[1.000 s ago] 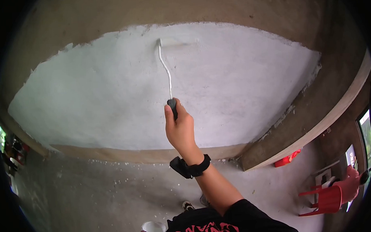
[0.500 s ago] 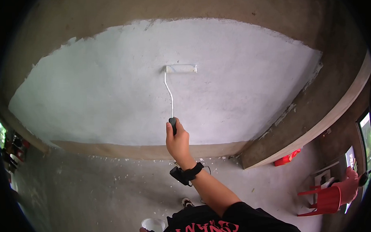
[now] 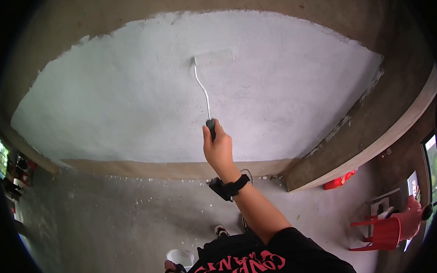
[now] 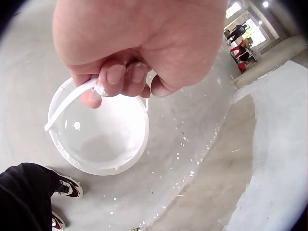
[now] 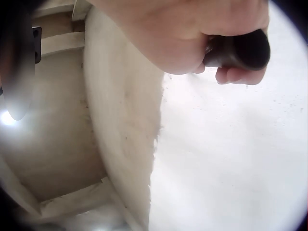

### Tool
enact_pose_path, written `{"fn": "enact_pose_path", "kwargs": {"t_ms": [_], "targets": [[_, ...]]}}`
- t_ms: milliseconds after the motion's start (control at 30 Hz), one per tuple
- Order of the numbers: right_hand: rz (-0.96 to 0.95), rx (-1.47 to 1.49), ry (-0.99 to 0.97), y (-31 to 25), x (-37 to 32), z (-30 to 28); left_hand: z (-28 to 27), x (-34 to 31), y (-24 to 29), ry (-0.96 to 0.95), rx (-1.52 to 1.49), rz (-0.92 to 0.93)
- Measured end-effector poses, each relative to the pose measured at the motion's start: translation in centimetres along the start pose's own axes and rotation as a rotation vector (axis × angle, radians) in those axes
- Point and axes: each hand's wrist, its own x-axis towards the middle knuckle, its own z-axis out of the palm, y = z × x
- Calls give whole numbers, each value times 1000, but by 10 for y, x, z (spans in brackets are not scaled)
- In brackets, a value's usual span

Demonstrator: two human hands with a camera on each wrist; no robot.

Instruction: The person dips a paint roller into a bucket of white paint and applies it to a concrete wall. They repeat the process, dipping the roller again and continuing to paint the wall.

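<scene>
My right hand (image 3: 219,150) grips the black handle (image 3: 211,129) of a paint roller (image 3: 214,56), arm stretched out toward the wall. The roller's white sleeve lies against the white-painted part of the wall (image 3: 145,100), and its bent white rod runs down to the handle. In the right wrist view the fingers wrap round the handle's dark butt end (image 5: 248,50). Low in the head view, my left hand (image 4: 139,43) hangs at my side. Its fingers curl round the white bail of a paint bucket (image 4: 57,139), which holds white paint (image 4: 108,130).
Bare brown wall (image 3: 99,18) borders the paint above, and a concrete beam (image 3: 363,146) slants along the right. Paint drops dot the grey floor (image 3: 115,222). A person sits on a red chair (image 3: 383,234) at the right, near a red object (image 3: 339,180). My shoes (image 4: 70,185) are below.
The roller went down the wall, then back up to near its earlier height, slightly further right. My right hand moved with it. My left hand still holds the bucket.
</scene>
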Motion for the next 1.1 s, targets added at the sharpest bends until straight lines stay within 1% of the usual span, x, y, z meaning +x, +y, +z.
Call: {"fn": "enact_pose_path", "kwargs": {"t_ms": [67, 133, 167, 200, 267, 300, 333, 367, 400, 467, 500, 533, 567, 600, 700, 800, 833, 900, 1033, 1067, 1100], "targets": [[48, -78, -7, 27, -19, -8, -2, 3, 6, 19, -121, -17], [61, -174, 8, 46, -35, -21, 18, 7, 4, 40, -245, -39], [65, -237, -10, 53, -39, -30, 14, 7, -4, 51, -310, -52], [19, -274, 12, 62, -42, -39, -6, 4, -12, 57, -314, -58], [-14, -370, 15, 54, -40, -59, 14, -8, 1, 115, -193, -41], [-29, -395, 3, 47, -36, -67, 14, -9, 0, 127, -174, -66], [-41, -421, -6, 41, -31, -73, 14, -2, -5, 133, -169, -69], [-106, -482, -9, 38, -23, -76, 15, 9, -13, 162, -200, -91], [-96, -484, -5, 32, -15, -78, 18, 9, -12, 189, -230, -110], [-258, -571, -5, 15, 5, -81, 14, 9, -8, 169, -248, -95], [-246, -573, 6, 7, 13, -82, 6, 4, -6, 40, 11, 67], [-290, -665, -37, 0, 22, -83, 2, -4, 4, -90, 271, 228], [-334, -758, -82, -4, 31, -84, 15, 6, 2, -48, -71, -1], [-323, -761, -71, -5, 39, -86, 13, 10, 6, -50, -58, 6], [-309, -889, -157, -2, 56, -94, 9, 25, -2, -19, -129, -60], [-316, -936, -161, 5, 65, -114, 14, 19, -4, 14, -218, -134], [-279, -948, -180, 4, 68, -124, 16, 15, -1, 14, -213, -135], [-277, -961, -174, 7, 69, -147, 14, 17, -2, 33, -158, -94], [-261, -1010, -125, 19, 71, -195, 14, 9, 12, 56, -77, -31], [-247, -1026, -119, 20, 71, -207, 8, 0, 20, -7, 72, 118], [-277, -1043, -97, 28, 71, -221, 6, -8, 24, -69, 222, 266]]}}
